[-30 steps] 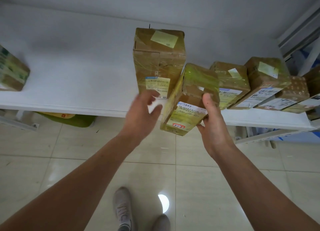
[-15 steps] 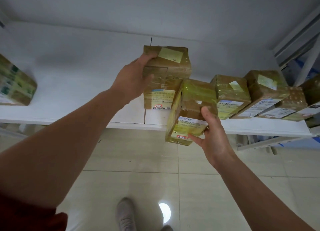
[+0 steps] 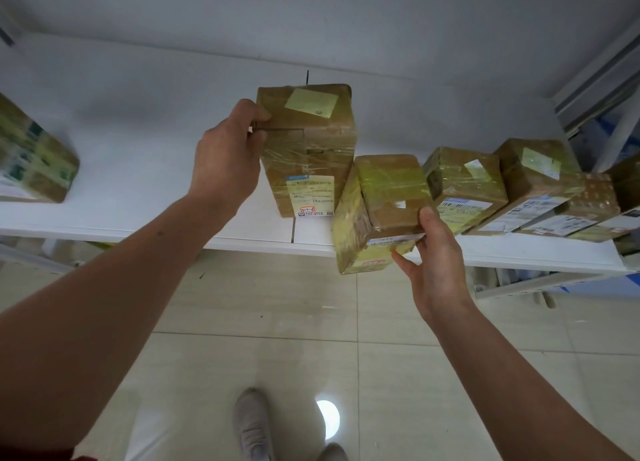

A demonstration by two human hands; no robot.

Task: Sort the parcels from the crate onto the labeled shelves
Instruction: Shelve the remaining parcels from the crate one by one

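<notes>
Head view: left hand (image 3: 225,156), freshly raised, clasps the tall parcel (image 3: 311,142), steadying it; right hand (image 3: 438,273) grips the tilted parcel (image 3: 377,211) just beside it, ready for shelving.

brown parcels (image 3: 308,149), white shelf (image 3: 138,170), beige floor (image 3: 277,308)

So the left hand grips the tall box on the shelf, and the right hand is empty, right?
Not empty: the head view shows the right hand holding a taped parcel at the shelf edge. The left hand does grip the tall box.
</notes>
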